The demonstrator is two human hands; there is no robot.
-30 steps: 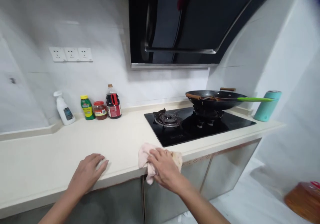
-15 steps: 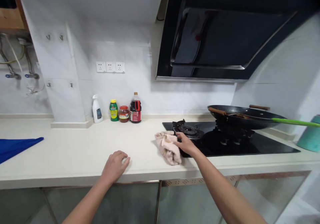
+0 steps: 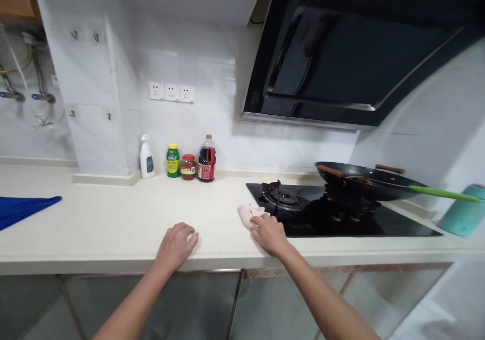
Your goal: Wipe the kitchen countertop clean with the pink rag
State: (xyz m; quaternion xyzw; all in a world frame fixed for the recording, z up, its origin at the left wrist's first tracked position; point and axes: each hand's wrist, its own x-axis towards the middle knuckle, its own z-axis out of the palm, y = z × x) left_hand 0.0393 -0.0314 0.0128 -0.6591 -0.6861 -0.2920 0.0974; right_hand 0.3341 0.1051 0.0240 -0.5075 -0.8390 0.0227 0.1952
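Observation:
My right hand [image 3: 268, 233] presses on a pale pink cloth [image 3: 246, 214] at the left front corner of the black gas hob [image 3: 303, 224], fingers bent over it. Much of the cloth is hidden under the hand. Resting on the white countertop [image 3: 113, 224] near its front edge, my left hand [image 3: 177, 244] has loosely bent fingers, with the thumb apart from them. I make out no object held in it.
A wok [image 3: 364, 178] sits on the right burner, with a green-handled tool [image 3: 443, 193] across it. Along the wall stand a spray bottle [image 3: 146, 158], a green bottle [image 3: 173, 161], a red-lidded jar [image 3: 188, 168] and a dark sauce bottle [image 3: 206, 160]. A range hood [image 3: 322, 62] overhangs the hob.
My right hand has moved left and slightly nearer onto the cloth, which now looks flatter and more covered. My left hand has stayed in place. The view has shifted a little.

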